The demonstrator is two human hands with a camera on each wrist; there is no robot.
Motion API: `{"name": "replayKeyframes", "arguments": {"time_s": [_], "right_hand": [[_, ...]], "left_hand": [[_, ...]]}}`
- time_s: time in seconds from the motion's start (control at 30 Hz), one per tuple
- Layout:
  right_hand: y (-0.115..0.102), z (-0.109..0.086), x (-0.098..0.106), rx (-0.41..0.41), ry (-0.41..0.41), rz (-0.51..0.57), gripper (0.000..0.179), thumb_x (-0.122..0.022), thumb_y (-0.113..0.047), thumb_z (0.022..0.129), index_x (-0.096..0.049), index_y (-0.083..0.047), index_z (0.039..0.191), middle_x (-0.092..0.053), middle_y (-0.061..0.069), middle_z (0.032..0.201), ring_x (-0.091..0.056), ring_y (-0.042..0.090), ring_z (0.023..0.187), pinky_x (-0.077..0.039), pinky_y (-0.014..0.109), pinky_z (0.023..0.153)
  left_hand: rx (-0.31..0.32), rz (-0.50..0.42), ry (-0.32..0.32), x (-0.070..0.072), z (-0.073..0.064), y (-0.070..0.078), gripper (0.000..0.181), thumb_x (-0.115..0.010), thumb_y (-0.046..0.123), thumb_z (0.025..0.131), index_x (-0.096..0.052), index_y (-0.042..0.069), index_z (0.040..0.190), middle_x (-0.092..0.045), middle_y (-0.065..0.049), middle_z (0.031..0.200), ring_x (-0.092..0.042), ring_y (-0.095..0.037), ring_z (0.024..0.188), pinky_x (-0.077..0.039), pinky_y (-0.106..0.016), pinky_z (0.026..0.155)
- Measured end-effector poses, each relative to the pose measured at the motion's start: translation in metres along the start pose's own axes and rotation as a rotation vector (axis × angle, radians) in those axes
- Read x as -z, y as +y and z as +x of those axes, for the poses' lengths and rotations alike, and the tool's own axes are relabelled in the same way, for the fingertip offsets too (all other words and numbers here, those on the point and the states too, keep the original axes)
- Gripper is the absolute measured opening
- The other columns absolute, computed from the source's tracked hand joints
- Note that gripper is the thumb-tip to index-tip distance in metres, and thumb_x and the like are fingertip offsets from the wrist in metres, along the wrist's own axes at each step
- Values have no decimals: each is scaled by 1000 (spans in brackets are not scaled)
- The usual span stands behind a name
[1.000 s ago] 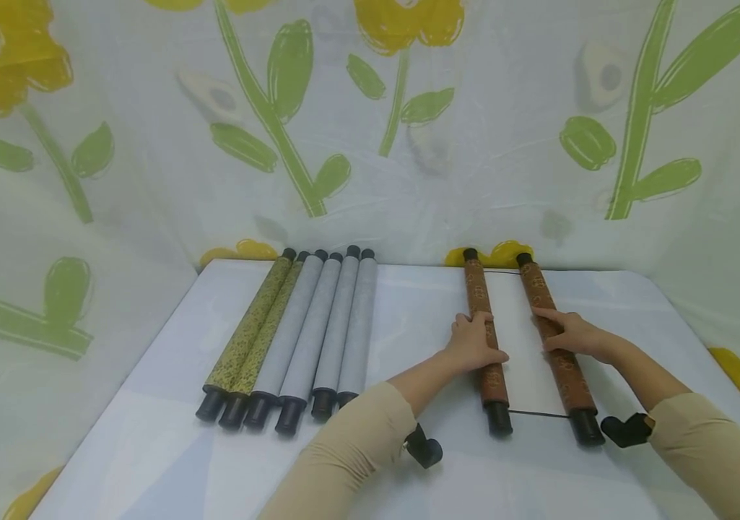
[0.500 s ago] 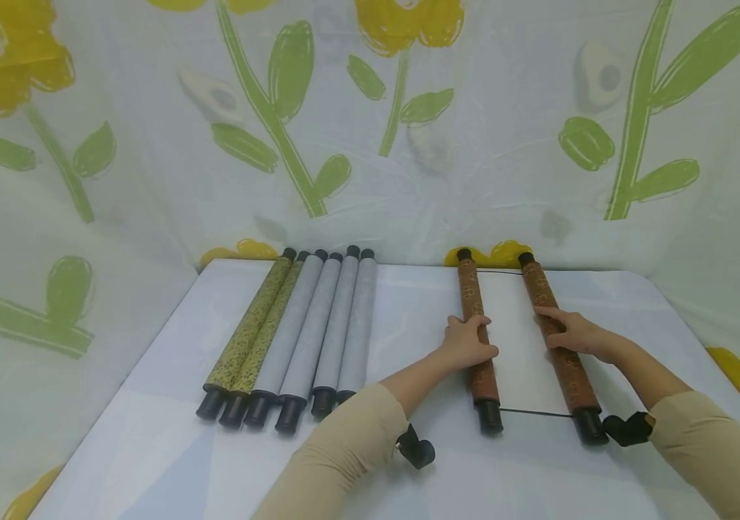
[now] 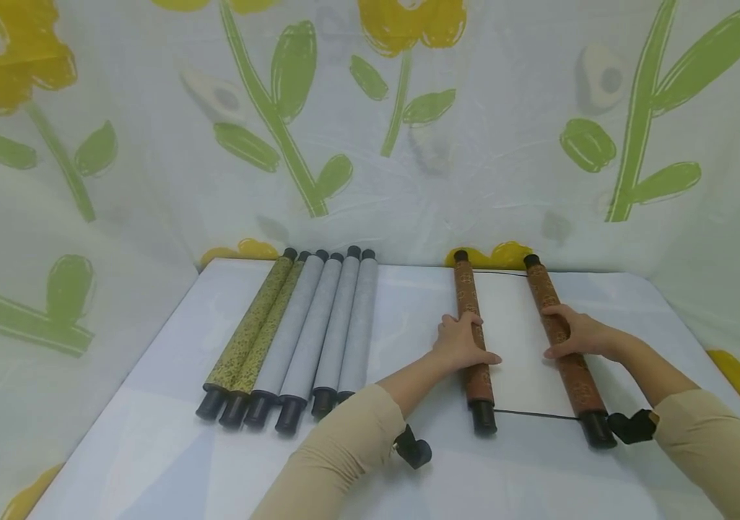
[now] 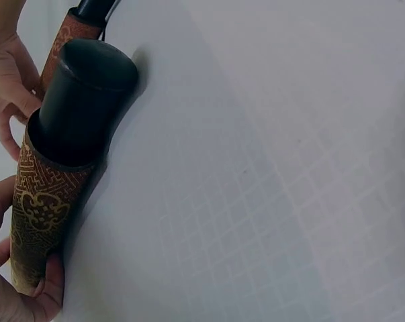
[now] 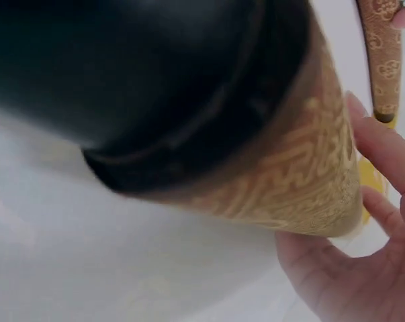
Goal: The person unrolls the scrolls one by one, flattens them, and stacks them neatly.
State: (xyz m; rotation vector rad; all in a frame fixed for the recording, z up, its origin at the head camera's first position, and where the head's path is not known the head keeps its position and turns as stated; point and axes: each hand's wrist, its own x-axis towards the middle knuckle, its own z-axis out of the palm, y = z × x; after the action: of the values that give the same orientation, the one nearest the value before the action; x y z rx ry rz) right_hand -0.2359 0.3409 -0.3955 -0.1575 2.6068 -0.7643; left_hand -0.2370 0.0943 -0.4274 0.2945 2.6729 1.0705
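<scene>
A hanging scroll lies partly unrolled on the right of the table, with a strip of white paper (image 3: 512,339) between its two brown patterned rolls. My left hand (image 3: 459,343) grips the left roll (image 3: 467,292) around its middle, thumb on the paper side. Around the right roll (image 3: 580,383) curls my right hand (image 3: 584,338), its thumb and fingers on either side. Close up in the left wrist view, a black end knob (image 4: 88,94) juts from the gold-patterned roll. The right wrist view shows the right roll's covering (image 5: 283,181) and fingers bent around its far part.
Several rolled scrolls lie side by side on the left of the white table (image 3: 149,433): yellow-green speckled ones (image 3: 249,325) and pale grey ones (image 3: 324,325). A flower-printed cloth (image 3: 506,144) hangs behind the table's back edge. Black wrist devices (image 3: 414,449) sit at both sleeves.
The two rolls have moved apart, the left one leftward and the right one slightly rightward, with each hand. More white paper shows between them.
</scene>
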Motion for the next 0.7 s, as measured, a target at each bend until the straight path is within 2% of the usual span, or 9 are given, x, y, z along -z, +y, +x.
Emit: {"name": "replayKeyframes", "arguments": {"time_s": [0.13, 0.27, 0.43, 0.7], "right_hand": [[3, 0, -1, 44, 31, -9, 97, -82, -24, 71, -20, 7, 139, -18, 45, 137, -29, 57, 120, -30, 67, 96], [3, -1, 1, 67, 35, 7, 95, -82, -18, 70, -21, 8, 139, -17, 45, 137, -27, 59, 120, -28, 69, 96], [4, -2, 4, 43, 16, 21, 93, -79, -12, 71, -19, 7, 140, -11, 45, 139, -20, 60, 122, -24, 71, 97], [7, -2, 7, 26, -10, 39, 92, -77, -11, 72, -18, 5, 140, -8, 45, 139, -20, 60, 122, -25, 71, 96]], "left_hand": [[1, -12, 2, 0, -1, -1, 68, -84, 41, 67, -50, 25, 123, -42, -11, 115, -44, -18, 96, -45, -28, 67], [5, -19, 0, 2, -2, 0, 66, -85, 37, 67, -50, 25, 123, -41, -13, 120, -45, -20, 100, -46, -29, 71], [12, -25, -8, 5, -2, 0, 65, -84, 32, 69, -50, 24, 124, -41, -16, 123, -45, -22, 104, -48, -31, 74], [-1, -82, -4, 4, -1, -4, 64, -82, 27, 71, -52, 24, 126, -42, -15, 122, -47, -22, 103, -49, -32, 73]]}}
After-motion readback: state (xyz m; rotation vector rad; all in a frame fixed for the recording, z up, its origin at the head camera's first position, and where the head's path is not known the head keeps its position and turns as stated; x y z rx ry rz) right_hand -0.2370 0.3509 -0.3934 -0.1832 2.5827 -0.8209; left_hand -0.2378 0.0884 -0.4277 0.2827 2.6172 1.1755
